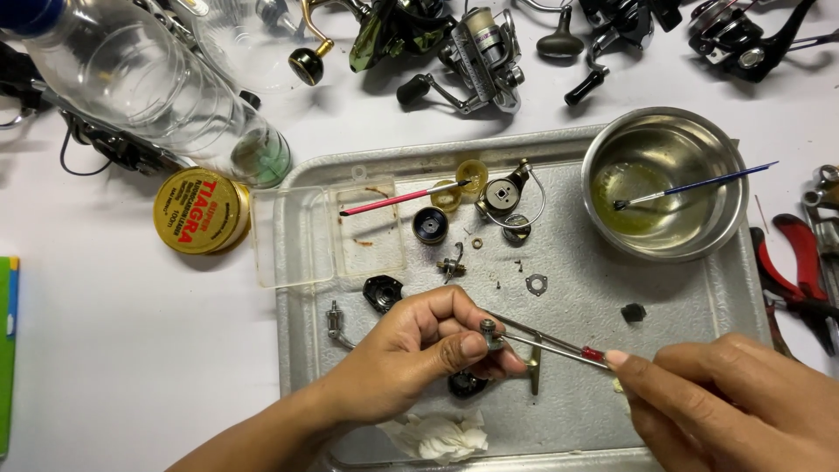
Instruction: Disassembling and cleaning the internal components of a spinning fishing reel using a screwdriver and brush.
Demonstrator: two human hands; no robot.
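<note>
1. Your left hand [419, 345] hovers over a grey metal tray [559, 411] on the white desk [131, 332]. Its thumb and fingertips are pinched around a small metal reel part [488, 329].
2. Your right hand [725, 402] comes in from the lower right, gripping a thin screwdriver [551, 343] with a red band. Its tip touches the small part.
3. Loose pieces lie on the tray above your hands: a black knob [430, 225], a bail-wire assembly [509, 199], a washer [536, 282] and tiny screws.
4. A steel bowl [664, 179] sits at the tray's top right corner, holding yellowish liquid and a blue-handled brush [699, 185].
5. A red-handled brush [404, 198] rests across a clear plastic lid [328, 236].
6. A crumpled tissue [437, 435] lies just below your left hand.
7. Left of the tray stand a round yellow tin [201, 211] and a clear bottle [149, 87]. Fishing reels [476, 52] line the far edge, and red pliers [800, 280] lie to the right.
</note>
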